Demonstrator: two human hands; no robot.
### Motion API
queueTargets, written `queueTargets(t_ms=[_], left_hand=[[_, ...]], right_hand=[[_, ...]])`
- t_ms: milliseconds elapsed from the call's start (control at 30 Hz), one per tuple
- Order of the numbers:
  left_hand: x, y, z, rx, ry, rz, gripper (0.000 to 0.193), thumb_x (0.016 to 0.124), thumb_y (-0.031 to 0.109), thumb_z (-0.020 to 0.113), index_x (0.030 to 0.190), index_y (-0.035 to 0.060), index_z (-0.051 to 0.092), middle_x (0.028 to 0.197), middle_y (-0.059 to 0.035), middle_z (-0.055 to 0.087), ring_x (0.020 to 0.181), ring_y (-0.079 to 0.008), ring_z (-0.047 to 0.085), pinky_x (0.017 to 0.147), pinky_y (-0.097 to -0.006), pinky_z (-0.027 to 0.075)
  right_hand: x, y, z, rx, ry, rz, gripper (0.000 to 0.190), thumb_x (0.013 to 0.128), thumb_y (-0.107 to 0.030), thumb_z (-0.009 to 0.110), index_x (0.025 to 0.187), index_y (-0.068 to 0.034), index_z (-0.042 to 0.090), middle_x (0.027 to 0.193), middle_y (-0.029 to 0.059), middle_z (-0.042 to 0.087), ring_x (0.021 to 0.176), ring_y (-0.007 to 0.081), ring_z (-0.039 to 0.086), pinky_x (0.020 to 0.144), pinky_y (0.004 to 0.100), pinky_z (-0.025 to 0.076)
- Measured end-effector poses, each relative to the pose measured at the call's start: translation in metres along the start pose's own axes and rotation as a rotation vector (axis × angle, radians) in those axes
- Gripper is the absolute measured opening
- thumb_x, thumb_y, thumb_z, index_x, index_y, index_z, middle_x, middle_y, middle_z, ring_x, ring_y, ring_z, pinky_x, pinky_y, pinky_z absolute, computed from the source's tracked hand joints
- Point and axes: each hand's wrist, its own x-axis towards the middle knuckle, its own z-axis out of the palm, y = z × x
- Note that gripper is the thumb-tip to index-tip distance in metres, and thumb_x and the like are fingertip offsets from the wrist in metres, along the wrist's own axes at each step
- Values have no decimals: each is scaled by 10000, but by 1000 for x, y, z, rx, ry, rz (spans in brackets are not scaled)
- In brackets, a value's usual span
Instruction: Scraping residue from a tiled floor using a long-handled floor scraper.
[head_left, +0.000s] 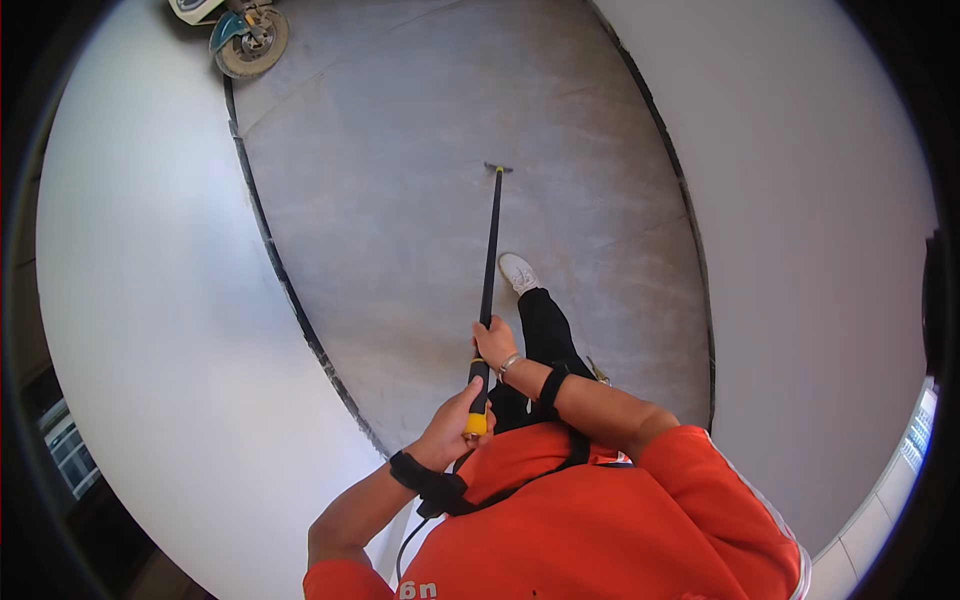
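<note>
A long black pole (491, 247) with a yellow-and-black grip runs away from me and down to the floor. Its narrow crosswise head (498, 168) is at the floor ahead; whether it is a scraper or a squeegee, I cannot tell. My left hand (454, 424) is wrapped round the grip near its yellow end, thumb along the top. Farther down the pole, just past the grip, my right hand (495, 343) is closed around the black shaft. A bracelet (509, 365) is on the right wrist, and black straps circle both forearms.
Grey floor (450, 112) stretches between a white wall (165, 262) on the left and another wall (802, 262) on the right, with dark strips along both bases. A scooter's front wheel (253, 46) stands at the upper left. My white shoe (519, 273) is beside the pole.
</note>
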Motion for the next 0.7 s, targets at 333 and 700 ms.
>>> queueTargets(t_ms=[333, 700], left_hand=[[62, 20, 43, -129, -97, 101, 382, 789, 456, 423, 745, 77, 415, 497, -85, 452, 350, -171, 403, 311, -229, 258], [66, 20, 50, -102, 12, 162, 386, 792, 455, 417, 763, 70, 412, 500, -83, 452, 348, -156, 399, 309, -218, 255]], right_hand=[[75, -35, -50, -243, -104, 31, 223, 718, -172, 475, 750, 45, 432, 554, 142, 530, 490, 252, 547, 480, 345, 443], [75, -37, -50, -9, -158, 45, 189, 738, -143, 461, 777, 31, 397, 540, 87, 485, 361, 186, 483, 333, 293, 399]])
